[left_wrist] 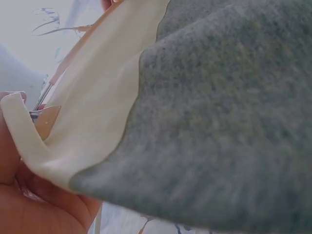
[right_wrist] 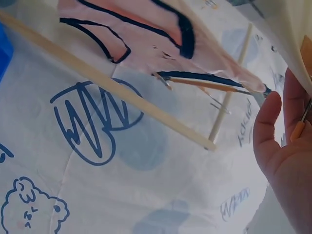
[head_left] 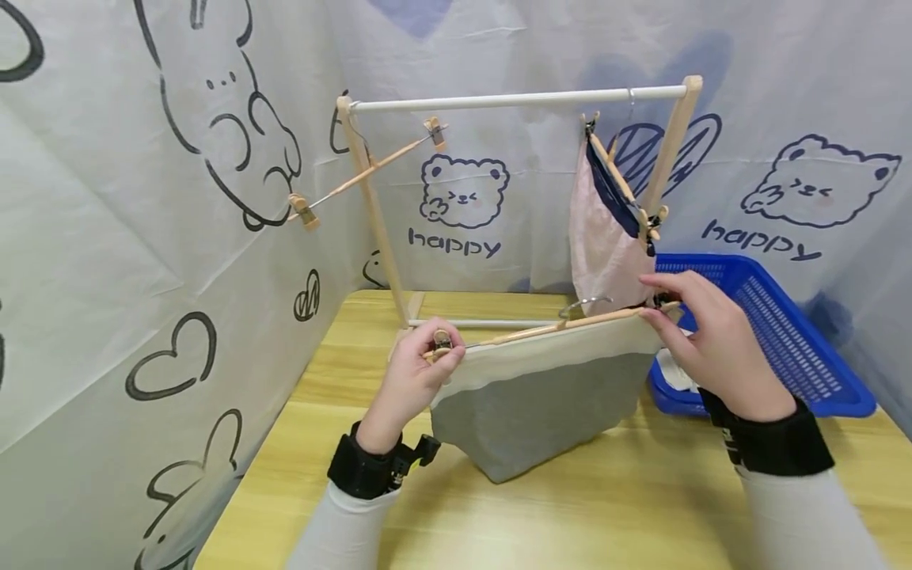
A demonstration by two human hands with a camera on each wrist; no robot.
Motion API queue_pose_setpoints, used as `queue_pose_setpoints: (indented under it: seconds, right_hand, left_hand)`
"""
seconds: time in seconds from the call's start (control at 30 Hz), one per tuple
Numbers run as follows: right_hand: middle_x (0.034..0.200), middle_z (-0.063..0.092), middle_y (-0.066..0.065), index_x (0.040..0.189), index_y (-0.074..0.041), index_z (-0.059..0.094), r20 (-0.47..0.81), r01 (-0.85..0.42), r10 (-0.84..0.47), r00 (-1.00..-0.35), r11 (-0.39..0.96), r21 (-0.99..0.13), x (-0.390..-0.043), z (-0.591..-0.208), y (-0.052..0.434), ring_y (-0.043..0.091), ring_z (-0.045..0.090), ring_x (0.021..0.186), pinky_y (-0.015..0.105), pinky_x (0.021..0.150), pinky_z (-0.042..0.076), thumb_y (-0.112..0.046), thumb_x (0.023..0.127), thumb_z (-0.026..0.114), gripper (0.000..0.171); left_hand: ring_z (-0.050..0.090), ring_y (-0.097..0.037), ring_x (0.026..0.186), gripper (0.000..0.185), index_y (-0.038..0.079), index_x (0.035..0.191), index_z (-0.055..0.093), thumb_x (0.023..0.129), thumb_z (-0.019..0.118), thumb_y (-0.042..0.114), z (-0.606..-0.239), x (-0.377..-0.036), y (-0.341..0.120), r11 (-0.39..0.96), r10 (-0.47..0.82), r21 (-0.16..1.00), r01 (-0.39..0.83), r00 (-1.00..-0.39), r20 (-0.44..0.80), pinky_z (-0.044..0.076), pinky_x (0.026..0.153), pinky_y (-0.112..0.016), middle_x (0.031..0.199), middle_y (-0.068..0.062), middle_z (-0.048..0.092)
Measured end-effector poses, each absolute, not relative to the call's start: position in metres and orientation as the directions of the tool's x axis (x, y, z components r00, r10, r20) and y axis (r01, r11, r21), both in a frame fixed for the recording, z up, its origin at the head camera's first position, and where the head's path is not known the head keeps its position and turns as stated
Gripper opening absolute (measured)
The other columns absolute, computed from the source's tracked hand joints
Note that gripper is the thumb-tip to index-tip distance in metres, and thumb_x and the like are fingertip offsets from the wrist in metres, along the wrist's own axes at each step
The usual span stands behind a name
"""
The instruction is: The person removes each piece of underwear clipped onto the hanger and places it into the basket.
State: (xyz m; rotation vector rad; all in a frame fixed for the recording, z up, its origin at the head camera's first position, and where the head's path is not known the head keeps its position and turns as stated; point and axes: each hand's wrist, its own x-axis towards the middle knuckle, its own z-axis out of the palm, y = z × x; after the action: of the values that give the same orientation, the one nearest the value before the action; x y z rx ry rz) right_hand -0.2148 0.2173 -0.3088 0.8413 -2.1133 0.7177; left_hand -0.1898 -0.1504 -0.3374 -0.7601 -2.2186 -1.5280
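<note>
Yellow wood surface (head_left: 570, 507), bear-print backdrop. Left hand (head_left: 409, 380) grip pinching hanger clip (head_left: 442, 342); right hand (head_left: 720, 344) pinching other clip, grey-cream garment (head_left: 541, 396) hanging between.

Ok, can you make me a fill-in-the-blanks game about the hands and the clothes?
1. The left hand pinches a clip at one end of the wooden ____.
2. The cloth clipped to it is cream on top and ____ below.
3. The basket beside the right hand is ____.
4. A pink garment hangs from the white ____ of the rack.

Missing words: hanger; grey; blue; rail
</note>
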Motion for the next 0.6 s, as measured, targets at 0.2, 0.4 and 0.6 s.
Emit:
queue_pose_setpoints:
  seconds: [0.2,0.4,0.6]
  right_hand:
    - [0.107,0.067,0.019,0.127,0.004,0.065,0.822,-0.751,-0.282,-0.495,0.614,-0.242,-0.212,-0.322,0.21,0.007,0.054,0.096,0.007,0.092,0.036,-0.049,0.101,0.054,0.06]
    - [0.11,0.067,0.02,0.128,0.004,0.065,0.821,-0.733,-0.25,-0.513,0.626,-0.267,-0.208,-0.332,0.215,0.01,0.054,0.096,0.004,0.096,0.034,-0.05,0.101,0.053,0.061]
    - [0.111,0.067,0.021,0.129,0.003,0.064,0.813,-0.732,-0.254,-0.524,0.622,-0.278,-0.207,-0.333,0.213,0.015,0.055,0.095,0.004,0.097,0.035,-0.043,0.102,0.057,0.054]
  left_hand:
    - [0.048,-0.01,0.066,0.004,0.005,0.094,0.062,0.097,0.065,0.006,-0.335,-0.188,-0.158,0.322,0.265,0.727,0.607,-0.795,0.546,0.042,0.06,-0.025,0.084,-0.009,0.058]
    - [0.049,-0.011,0.069,0.005,0.007,0.093,0.062,0.097,0.065,0.006,-0.335,-0.189,-0.152,0.346,0.289,0.715,0.607,-0.794,0.534,0.042,0.063,-0.026,0.084,-0.007,0.059]
    - [0.052,-0.013,0.076,0.005,0.008,0.093,0.062,0.097,0.065,0.009,-0.336,-0.188,-0.153,0.38,0.285,0.704,0.6,-0.8,0.528,0.044,0.069,-0.028,0.088,-0.007,0.062]
